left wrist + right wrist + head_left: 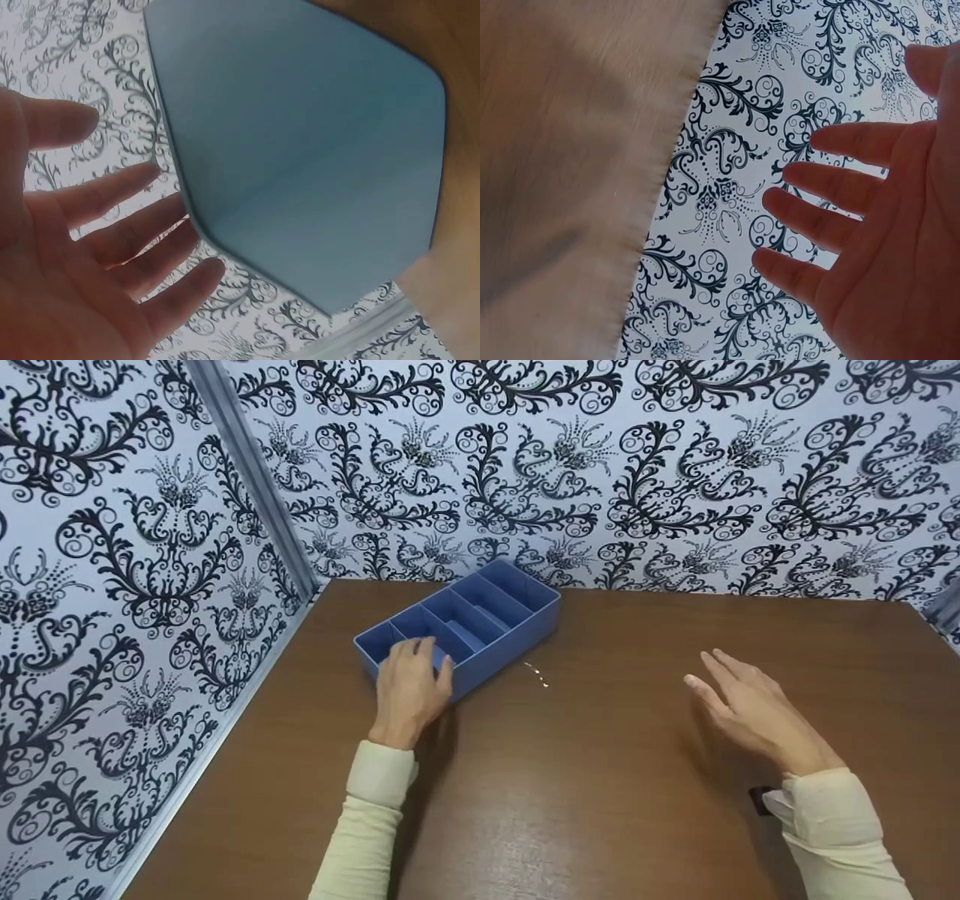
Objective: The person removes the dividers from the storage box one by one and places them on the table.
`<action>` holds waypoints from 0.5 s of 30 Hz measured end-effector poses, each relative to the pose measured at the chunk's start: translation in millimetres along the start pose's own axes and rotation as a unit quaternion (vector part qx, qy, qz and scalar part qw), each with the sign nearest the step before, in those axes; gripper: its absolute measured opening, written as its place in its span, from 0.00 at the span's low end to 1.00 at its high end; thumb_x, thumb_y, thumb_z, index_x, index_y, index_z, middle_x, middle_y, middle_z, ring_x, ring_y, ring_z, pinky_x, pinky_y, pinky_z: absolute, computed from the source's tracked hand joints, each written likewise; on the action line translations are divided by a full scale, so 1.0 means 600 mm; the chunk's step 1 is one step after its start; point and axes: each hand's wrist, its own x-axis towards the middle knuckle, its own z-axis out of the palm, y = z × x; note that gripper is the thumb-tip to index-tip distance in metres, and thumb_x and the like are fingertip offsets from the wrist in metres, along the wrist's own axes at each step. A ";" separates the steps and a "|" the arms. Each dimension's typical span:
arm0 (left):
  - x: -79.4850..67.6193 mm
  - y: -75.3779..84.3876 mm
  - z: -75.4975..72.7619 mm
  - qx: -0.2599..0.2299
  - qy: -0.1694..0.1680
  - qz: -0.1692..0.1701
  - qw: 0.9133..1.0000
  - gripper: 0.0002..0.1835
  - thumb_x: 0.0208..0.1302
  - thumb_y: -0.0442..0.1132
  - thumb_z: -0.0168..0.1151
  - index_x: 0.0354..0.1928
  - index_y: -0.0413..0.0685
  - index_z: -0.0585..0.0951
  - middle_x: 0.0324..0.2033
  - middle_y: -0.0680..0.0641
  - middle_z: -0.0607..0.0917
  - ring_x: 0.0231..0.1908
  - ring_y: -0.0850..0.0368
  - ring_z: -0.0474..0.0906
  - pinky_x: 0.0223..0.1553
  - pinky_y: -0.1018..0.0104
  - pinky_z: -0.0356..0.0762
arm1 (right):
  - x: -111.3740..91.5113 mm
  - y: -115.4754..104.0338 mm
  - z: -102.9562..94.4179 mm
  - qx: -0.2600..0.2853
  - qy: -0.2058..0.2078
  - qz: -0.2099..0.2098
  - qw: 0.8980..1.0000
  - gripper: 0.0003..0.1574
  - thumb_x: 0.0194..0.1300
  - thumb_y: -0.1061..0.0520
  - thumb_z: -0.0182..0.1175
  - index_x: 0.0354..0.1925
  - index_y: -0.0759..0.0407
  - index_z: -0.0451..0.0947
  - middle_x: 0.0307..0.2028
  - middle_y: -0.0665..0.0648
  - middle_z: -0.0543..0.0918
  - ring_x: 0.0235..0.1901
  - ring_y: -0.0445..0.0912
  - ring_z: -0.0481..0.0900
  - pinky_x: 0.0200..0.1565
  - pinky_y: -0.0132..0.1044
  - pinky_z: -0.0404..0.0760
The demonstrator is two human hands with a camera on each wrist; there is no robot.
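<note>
A blue tray with several divided compartments [499, 652] stands at an angle on the table toward the back wall. My left hand [409, 686] is over its near left corner, overlapping the rim in the head view. In the left wrist view the left hand's fingers [124, 232] are spread and relaxed, fingertips right at the edge of the blue tray [315, 142]. To the right, my right hand [750, 716] hovers over the table, holding nothing. Its fingers [817, 217] are extended and apart in the right wrist view.
A short thin strand with bright spots [537, 675] lies on the brown wooden table [600, 780], just right of the tray. Patterned walls [555, 472] rise behind the table and along its left side. A small dark object [759, 801] shows beside the right cuff.
</note>
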 end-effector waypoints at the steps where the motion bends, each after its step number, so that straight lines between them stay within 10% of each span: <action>1: 0.001 -0.004 -0.002 -0.002 -0.001 -0.008 1.000 0.22 0.67 0.43 0.59 0.55 0.34 0.80 0.53 0.33 0.82 0.56 0.37 0.76 0.57 0.44 0.73 | 0.001 -0.001 0.000 0.001 -0.004 0.003 1.000 0.43 0.78 0.40 0.40 0.72 0.73 0.55 0.70 0.78 0.57 0.68 0.76 0.54 0.65 0.69 0.50; 15: 0.006 -0.062 -0.018 -0.055 -0.019 -0.125 0.990 0.22 0.66 0.42 0.59 0.57 0.34 0.78 0.57 0.32 0.78 0.57 0.36 0.74 0.56 0.42 0.73 | 0.003 0.005 -0.002 0.006 -0.021 -0.009 1.000 0.41 0.75 0.43 0.50 0.68 0.75 0.62 0.66 0.78 0.63 0.66 0.74 0.59 0.64 0.68 0.55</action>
